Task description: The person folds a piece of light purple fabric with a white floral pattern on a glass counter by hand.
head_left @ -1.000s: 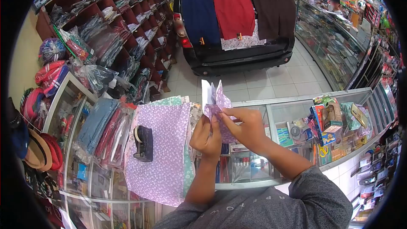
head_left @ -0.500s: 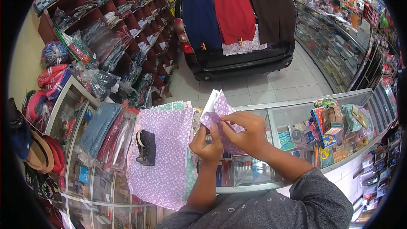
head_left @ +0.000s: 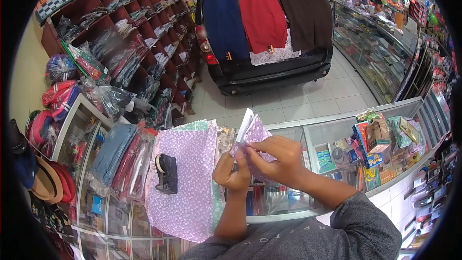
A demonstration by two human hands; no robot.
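Observation:
Both hands hold a small parcel wrapped in purple floral paper (head_left: 254,132) above the glass counter (head_left: 337,120). My left hand (head_left: 231,171) pinches its lower left edge. My right hand (head_left: 274,159) lies over its front, fingers pressing the fold. A white inner edge of the paper sticks up at the top. A sheet of the same purple floral paper (head_left: 185,178) lies spread on the counter to the left, with a black tape dispenser (head_left: 166,173) on it.
Packaged cloth (head_left: 120,156) lies on the counter at the left. Small boxed goods (head_left: 380,132) crowd its right end. Shelves of wrapped clothing (head_left: 120,33) line the left wall. A black car (head_left: 267,29) draped with cloths stands beyond. A person (head_left: 378,5) sits far right behind another counter.
My hands have drawn closer together on the parcel and sunk slightly. The paper's upright flap is folded lower than a second ago.

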